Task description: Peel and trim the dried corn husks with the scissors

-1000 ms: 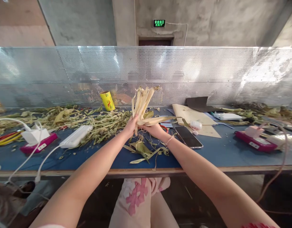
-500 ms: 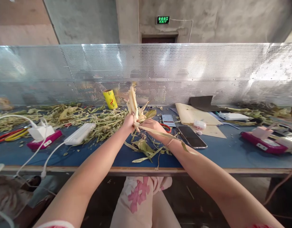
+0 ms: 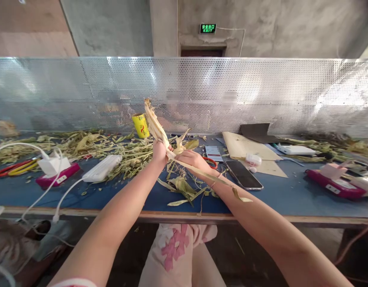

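Both forearms extend forward over the blue bench, meeting near its middle. The left hand is raised slightly above the surface, wrist straight, its grip closed in a fist round the base of a pale husk bundle. The bundle stands tilted, its tip leaning up and to the left, in front of the perforated screen. The right hand lies just beside the left, palm down, its grip pinching a husk strip. This strip runs from the base of the bundle, under the right hand and along the right forearm, ending in a loose curled tip. Leaf scraps lie on the bench directly below the hands. A phone lies flat near the right wrist, and a yellow can stands behind the left hand, close to the screen.
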### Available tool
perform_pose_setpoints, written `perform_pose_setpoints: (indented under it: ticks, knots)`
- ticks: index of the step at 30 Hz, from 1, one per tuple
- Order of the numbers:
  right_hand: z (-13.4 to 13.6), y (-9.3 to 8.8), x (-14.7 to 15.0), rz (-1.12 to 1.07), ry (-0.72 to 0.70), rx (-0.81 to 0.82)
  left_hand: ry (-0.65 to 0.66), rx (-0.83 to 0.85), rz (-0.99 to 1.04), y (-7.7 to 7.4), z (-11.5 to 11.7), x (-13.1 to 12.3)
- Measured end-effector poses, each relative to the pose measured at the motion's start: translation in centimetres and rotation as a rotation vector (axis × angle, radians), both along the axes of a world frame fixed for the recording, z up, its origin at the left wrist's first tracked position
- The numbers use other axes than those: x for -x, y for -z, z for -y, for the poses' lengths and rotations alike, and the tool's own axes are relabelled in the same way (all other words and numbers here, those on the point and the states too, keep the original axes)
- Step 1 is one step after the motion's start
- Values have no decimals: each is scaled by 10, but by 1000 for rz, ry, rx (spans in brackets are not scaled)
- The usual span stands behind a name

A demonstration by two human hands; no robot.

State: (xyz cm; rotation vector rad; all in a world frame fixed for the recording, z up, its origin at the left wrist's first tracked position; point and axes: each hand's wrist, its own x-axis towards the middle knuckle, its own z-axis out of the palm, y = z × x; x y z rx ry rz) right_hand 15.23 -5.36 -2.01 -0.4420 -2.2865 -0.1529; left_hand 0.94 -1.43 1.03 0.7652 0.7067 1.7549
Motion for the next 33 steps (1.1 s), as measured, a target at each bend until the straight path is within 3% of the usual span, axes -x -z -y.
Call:
perform_pose_setpoints:
  ticks: [6, 10, 12, 14, 17, 21, 24, 27, 33]
  knots:
    - [0, 1, 4, -23, -27, -54, -59, -47, -45, -1, -1, 2]
    - [-7, 6, -2, -56, -32, 70, -166, -138, -169, 6, -11, 8]
    - [-14, 10, -9, -117, 118, 175, -227, -192, -193, 8, -17, 12]
    - [-21, 13, -17, -149, 400, 276, -261, -208, -170, 8, -22, 16]
    - [-25, 14, -26, 88, 734, 464, -238, -221, -113, 6, -25, 18]
    - [-21, 13, -29, 316, 772, 579, -228, -187, -47, 4, -25, 18]
    - [-20, 12, -28, 249, 736, 481, -251, -163, -23, 3, -26, 19]
    - [-20, 13, -28, 169, 689, 280, -291, -145, -20, 4, -29, 24]
    - [-13, 8, -26, 139, 681, 86, -499, -104, -13, 10, -40, 39]
